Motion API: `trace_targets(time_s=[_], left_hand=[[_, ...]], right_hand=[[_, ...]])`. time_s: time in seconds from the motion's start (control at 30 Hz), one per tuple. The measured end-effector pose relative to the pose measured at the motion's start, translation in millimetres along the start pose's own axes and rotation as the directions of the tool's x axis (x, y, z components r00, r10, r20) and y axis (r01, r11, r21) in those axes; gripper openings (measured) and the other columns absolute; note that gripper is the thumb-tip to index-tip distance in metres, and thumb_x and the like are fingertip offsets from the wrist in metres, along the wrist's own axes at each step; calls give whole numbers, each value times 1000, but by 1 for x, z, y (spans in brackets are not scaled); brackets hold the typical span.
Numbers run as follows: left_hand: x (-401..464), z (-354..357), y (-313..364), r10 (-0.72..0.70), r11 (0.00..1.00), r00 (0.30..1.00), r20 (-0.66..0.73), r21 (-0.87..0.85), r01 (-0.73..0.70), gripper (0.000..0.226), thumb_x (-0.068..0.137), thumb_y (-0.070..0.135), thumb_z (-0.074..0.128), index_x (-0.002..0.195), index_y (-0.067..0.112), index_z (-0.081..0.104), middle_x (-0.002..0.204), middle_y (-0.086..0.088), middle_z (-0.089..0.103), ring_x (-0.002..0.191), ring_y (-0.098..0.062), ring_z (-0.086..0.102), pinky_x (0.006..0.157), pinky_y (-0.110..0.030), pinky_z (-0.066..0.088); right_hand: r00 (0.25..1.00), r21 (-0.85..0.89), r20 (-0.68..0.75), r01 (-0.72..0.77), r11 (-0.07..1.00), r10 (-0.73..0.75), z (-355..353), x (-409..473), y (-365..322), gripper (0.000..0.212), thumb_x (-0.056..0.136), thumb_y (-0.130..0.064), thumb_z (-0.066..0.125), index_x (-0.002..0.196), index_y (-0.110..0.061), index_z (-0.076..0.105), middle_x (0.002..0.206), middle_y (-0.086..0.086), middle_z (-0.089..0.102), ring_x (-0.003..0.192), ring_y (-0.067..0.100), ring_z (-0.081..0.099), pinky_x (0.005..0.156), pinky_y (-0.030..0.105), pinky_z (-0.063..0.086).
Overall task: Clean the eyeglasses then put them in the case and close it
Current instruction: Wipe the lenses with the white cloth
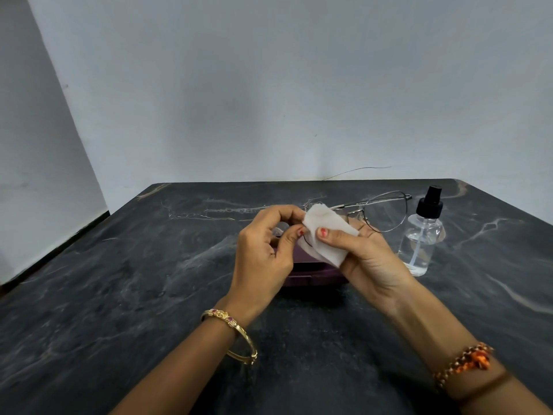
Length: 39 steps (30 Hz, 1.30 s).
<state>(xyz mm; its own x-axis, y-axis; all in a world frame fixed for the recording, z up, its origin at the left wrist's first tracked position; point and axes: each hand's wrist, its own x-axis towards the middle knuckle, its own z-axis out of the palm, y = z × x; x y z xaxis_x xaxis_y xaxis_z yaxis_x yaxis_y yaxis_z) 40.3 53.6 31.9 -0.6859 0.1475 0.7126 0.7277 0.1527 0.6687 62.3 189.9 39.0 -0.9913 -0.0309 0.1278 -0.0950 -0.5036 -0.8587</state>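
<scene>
the dark purple hard case (311, 272) on the black marbled surface (119, 295) is mostly hidden behind both hands. right hand (368, 259) fingers pinch a white cloth (324, 232) around one lens of the thin wire-framed eyeglasses (380, 212), held above the case; left hand (266, 250) fingers pinch the frame's covered end.

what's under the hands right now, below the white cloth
A dark purple case lies on the table beneath the left hand and right hand. They and the cloth hide its top, so open or shut is unclear.

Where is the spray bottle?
The spray bottle stands upright on the dark table, on the right, just beyond the right hand and beside the eyeglasses.
</scene>
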Motion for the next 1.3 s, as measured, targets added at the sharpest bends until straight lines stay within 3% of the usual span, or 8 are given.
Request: trace_targets(time_s=[0.23,0.37,0.57,0.87,0.97,1.03,1.17,1.3], left_hand=[[1,-2,2,-11,1000,1000,3,-18,11,31,81,4,57,84,34,55,92,5,63,72,-16,61,63,-34,56],[-1,1,3,-25,999,999,22,-27,26,34,81,4,58,83,37,54,89,12,60,67,-13,58,61,-37,55],[-4,5,2,-28,999,999,32,-44,30,35,80,4,59,83,39,54,90,14,59,83,-17,62,65,-26,55],[-3,2,3,10,1000,999,31,-7,-9,38,80,1,58,83,39,53,91,11,58,72,-17,59,64,-41,56],[-2,1,3,21,1000,999,36,-3,-20,37,80,0,58,83,37,53,90,10,58,64,-8,56,59,-31,53],[-1,0,4,29,1000,999,39,4,-29,37,80,0,58,83,36,53,89,11,57,60,-2,54,56,-23,49],[0,-1,4,9,1000,1000,30,-1,-9,34,80,2,58,83,35,54,90,10,60,66,-12,58,61,-40,55],[3,-3,4,-16,1000,1000,20,-18,16,30,80,3,59,82,33,56,90,8,62,75,-16,62,63,-34,55]], right_hand=[[997,-29,-52,57,998,-58,-2,1,-2,29,48,0,66,76,-6,58,65,1,69,64,11,66,61,19,56],[999,118,-24,41,992,-38,1,0,-2,39,51,7,59,89,-3,57,76,9,69,65,14,68,60,22,57],[998,215,2,54,975,-55,3,0,-3,55,54,11,51,108,-4,50,86,13,60,68,15,67,66,24,56],[998,46,-1,66,997,-66,0,-2,-5,31,48,8,61,71,-13,65,70,2,72,65,12,69,55,23,57],[998,31,20,57,998,-57,-2,-2,-7,27,48,7,62,61,-16,70,69,0,73,65,11,69,57,23,57],[998,-12,39,53,999,-53,-5,-2,-8,27,48,4,64,61,-18,72,70,-2,73,67,9,69,58,22,57],[997,-90,65,53,994,-47,-7,-2,-13,34,48,3,66,77,-15,69,72,-2,73,68,9,69,55,20,55],[998,-20,16,56,998,-56,-9,1,-16,37,47,8,63,81,-8,63,68,0,73,65,11,69,57,23,58]])
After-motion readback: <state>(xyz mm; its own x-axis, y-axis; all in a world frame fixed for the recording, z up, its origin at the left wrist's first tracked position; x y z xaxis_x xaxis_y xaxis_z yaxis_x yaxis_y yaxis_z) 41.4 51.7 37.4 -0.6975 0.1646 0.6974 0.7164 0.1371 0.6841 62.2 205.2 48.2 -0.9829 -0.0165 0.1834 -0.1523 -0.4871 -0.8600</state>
